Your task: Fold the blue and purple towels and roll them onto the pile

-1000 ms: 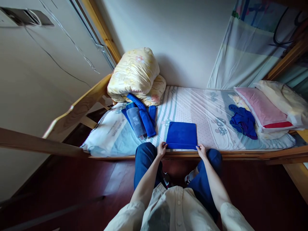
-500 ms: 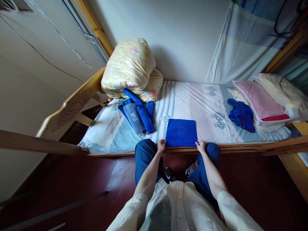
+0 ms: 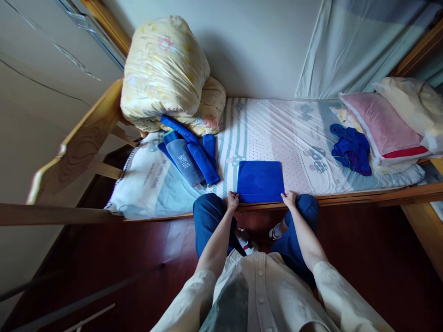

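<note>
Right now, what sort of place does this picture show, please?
Probably a bedroom or dormitory room: there is a wooden-framed bed, with a bulky yellow quilt piled at one end and what looks like a pink pillow at the other.

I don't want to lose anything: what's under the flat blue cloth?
The cloth lies on the sheet, which shows along its far edge and sides; anything else beneath is covered from view.

From my one head-worn camera, I look forward and down past the knees (image 3: 209,210) onto the bed (image 3: 266,124) just ahead.
</note>
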Available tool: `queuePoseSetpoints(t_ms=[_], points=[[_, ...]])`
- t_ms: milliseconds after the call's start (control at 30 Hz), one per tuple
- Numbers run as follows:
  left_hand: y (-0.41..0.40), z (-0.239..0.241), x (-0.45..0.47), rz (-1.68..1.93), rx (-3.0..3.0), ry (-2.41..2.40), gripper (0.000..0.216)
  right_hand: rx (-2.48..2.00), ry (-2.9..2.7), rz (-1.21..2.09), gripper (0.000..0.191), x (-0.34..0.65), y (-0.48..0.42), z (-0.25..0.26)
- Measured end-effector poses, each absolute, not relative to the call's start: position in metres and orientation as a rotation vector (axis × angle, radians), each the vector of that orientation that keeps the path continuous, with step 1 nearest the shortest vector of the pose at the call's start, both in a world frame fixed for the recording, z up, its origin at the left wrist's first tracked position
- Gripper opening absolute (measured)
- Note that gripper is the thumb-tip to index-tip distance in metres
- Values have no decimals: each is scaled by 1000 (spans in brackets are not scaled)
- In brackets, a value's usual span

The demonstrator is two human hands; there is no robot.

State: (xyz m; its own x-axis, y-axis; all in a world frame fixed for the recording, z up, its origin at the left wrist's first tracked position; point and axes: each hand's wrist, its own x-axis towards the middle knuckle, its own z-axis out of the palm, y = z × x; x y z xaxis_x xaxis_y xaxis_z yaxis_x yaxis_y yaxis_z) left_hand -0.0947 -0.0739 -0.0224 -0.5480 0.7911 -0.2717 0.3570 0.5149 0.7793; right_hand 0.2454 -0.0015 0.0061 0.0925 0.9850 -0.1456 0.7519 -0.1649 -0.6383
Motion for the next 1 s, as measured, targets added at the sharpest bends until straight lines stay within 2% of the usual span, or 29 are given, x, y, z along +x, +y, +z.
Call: queuePoseSetpoints(t_ms=[167, 433, 567, 733, 867, 1000], points=[[-76, -10, -94, 850, 1177, 2139, 2, -1947, -1766, 699, 8, 245, -8, 15], [-92, 8, -84, 763, 1631, 1792, 21, -1458, -2277, 669, 26, 233, -28, 39], [-99, 3, -88, 707, 1693, 1739, 46, -1498, -2374, 689, 46, 231, -33, 40], [-101, -1, -94, 673, 1700, 1744, 73, -1555, -2244, 760, 56, 235, -29, 40], [-97, -1, -95, 732, 1598, 1772, 71, -1608, -2130, 784, 56, 238, -25, 36], [-88, 0, -99, 777, 1485, 1839, 59, -1638, -1980, 856, 42, 240, -17, 31]])
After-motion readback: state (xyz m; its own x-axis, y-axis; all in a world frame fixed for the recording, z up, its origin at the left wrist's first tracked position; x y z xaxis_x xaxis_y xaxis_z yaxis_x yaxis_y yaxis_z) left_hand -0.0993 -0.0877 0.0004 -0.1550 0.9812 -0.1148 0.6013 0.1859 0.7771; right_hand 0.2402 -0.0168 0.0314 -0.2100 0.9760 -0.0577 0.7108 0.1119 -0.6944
